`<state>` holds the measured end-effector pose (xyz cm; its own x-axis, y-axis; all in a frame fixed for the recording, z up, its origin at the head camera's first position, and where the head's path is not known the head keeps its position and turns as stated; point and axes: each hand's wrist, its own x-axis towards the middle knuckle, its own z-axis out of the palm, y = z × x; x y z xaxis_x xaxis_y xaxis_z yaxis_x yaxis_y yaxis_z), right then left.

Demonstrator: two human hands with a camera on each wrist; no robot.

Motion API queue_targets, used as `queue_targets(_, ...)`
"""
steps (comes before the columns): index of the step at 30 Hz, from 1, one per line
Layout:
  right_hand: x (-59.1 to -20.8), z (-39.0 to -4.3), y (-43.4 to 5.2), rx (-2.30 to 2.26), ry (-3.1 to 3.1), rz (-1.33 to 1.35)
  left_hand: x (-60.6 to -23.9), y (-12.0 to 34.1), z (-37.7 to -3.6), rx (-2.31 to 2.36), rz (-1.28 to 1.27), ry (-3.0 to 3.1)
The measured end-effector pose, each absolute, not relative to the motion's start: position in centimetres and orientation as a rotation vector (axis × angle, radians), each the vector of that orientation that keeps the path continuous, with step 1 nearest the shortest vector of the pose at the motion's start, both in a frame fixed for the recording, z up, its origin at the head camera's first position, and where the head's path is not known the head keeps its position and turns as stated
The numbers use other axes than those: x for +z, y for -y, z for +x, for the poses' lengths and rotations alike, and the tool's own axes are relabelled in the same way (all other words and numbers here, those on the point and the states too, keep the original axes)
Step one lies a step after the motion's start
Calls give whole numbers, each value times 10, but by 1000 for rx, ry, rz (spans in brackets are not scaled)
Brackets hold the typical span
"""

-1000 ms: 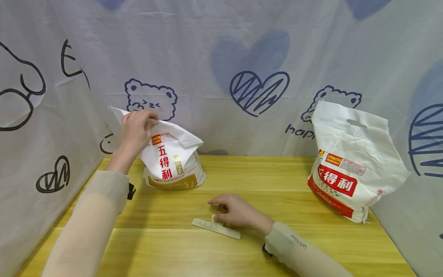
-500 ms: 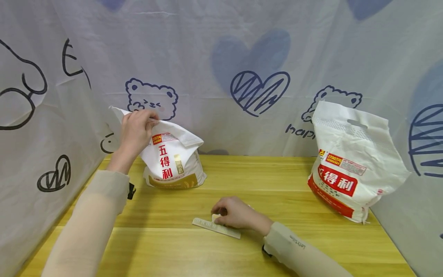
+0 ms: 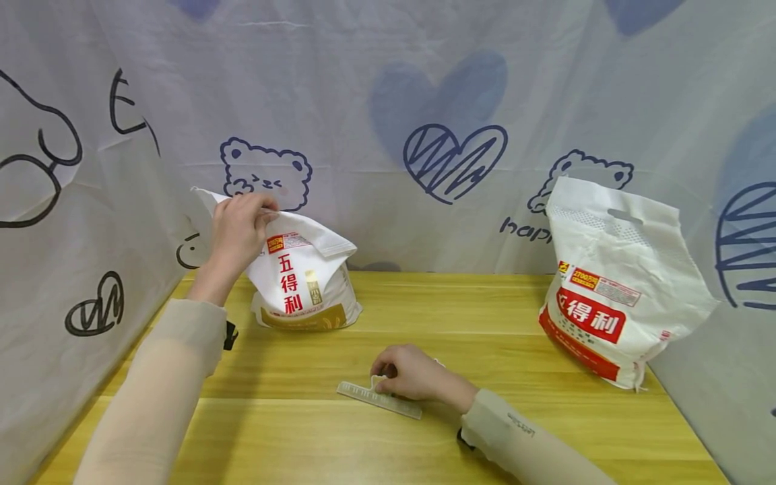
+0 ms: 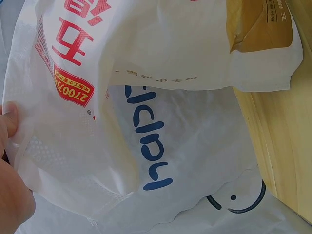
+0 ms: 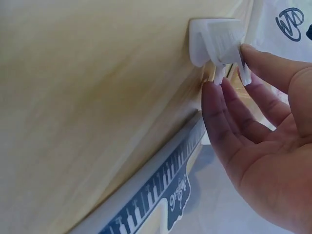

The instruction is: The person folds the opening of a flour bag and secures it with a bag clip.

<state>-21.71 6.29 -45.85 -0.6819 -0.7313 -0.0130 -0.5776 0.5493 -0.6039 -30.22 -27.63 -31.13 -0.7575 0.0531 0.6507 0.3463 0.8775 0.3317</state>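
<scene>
In the head view, my left hand point(image 3: 239, 225) grips the folded top edge of a white flour bag point(image 3: 303, 269) with red lettering and a gold base. The left wrist view shows its thumb and a finger at the edge of that bag point(image 4: 73, 141). My right hand point(image 3: 415, 374) is low over the table, pinching the handle of a long whitish bag clip point(image 3: 378, 399). In the right wrist view this clip point(image 5: 217, 41) appears end-on, its handle between thumb and fingers. Parts of the clip's handle are hidden by the hand in the head view.
A second flour bag point(image 3: 606, 289), white with a red band, stands at the right. Beyond my fingers lies another clip point(image 5: 165, 180) with a piano-key pattern, mostly hidden behind the hand in the head view. A printed cloth point(image 3: 364, 121) hangs behind the wooden table point(image 3: 291, 438).
My right hand has shifted slightly right, and its fingers have closed from a spread pose onto the clip's handle. The left hand and both bags stay put.
</scene>
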Motion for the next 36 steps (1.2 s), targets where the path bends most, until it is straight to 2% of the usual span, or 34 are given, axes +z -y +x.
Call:
queue_targets(10,-453,-215,-63,-901,-2471,-959,-310,276,-301,-584,-278,2388)
queue_targets(36,-450,-211,-64,-1148,-2447,-828,-312,276,-300,-576,-263,2390)
